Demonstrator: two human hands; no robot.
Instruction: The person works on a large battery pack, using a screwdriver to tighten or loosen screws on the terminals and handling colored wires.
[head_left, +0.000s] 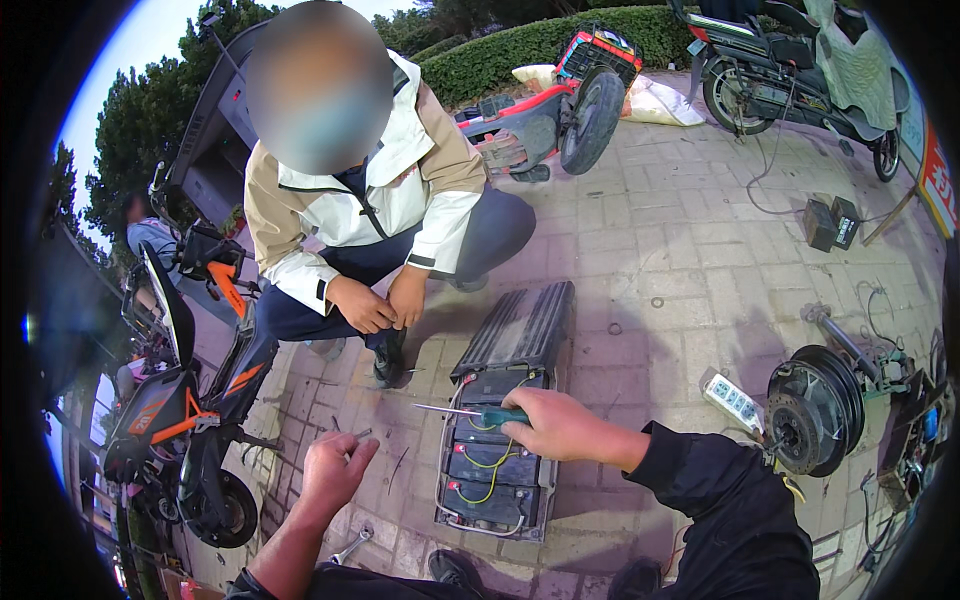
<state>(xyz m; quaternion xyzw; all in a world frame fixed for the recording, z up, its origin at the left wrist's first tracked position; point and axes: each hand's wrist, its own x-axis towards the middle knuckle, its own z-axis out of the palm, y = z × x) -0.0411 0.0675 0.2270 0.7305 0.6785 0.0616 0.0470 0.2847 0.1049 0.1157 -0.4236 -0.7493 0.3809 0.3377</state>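
My right hand grips a screwdriver by its teal handle, the metal shaft pointing left. Below it lies a long black battery case with a ribbed section at its far end. Several black batteries sit in the near part, with red terminal covers and yellow wires joining them. To the left of the case, my left hand is raised with thumb and forefinger pinched on a small greyish metal piece, too small to name. The screwdriver's tip is above the case's left edge, apart from the left hand.
A person squats beyond the case, hands together. A wrench lies near my feet. At right are a power strip, a wheel hub and two small dark boxes. An orange-black motorbike stands left; a red scooter lies behind.
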